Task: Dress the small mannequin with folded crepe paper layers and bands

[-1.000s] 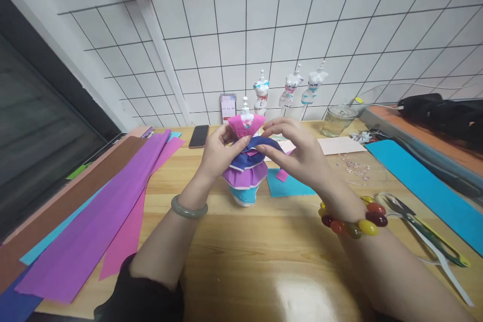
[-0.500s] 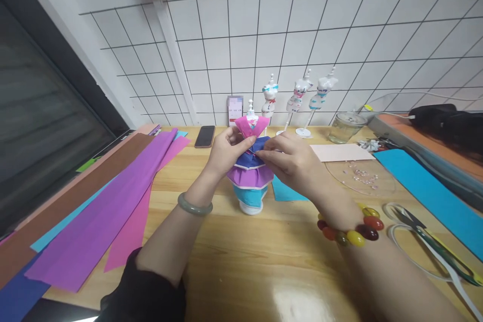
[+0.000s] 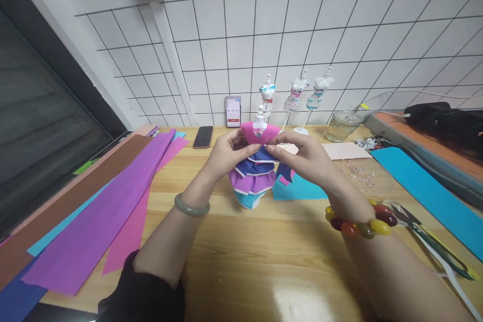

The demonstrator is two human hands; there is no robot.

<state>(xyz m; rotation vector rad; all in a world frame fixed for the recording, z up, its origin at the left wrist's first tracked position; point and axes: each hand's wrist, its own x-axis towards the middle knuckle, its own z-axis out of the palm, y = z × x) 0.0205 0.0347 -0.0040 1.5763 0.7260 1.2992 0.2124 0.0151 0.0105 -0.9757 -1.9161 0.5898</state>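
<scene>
A small white dress form (image 3: 259,119) wears a layered doll dress (image 3: 252,181) and tilts slightly. Its top is bright pink, with dark blue and purple ruffles edged in white, then turquoise at the bottom. My left hand (image 3: 225,155) is closed around the waist from the left, thumb pressed on the front. From the right, my right hand (image 3: 311,160) pinches the dark blue layer at the waist, its thumb nearly meeting the left one. A dark blue strip (image 3: 284,173) hangs below my right hand. The fingers behind the dress are hidden.
Purple paper (image 3: 101,216) and other coloured sheets lie at left. Behind stand a phone with a timer (image 3: 233,111), a dark phone (image 3: 203,137), several bare dress forms (image 3: 296,94) and a glass (image 3: 342,127). Turquoise paper (image 3: 302,188), beads (image 3: 360,173) and scissors (image 3: 433,246) lie right.
The dress form has shifted slightly right and now tilts. My right hand has moved right and turned, now gripping the waist side with its thumb in front. A blue strip now shows below it.
</scene>
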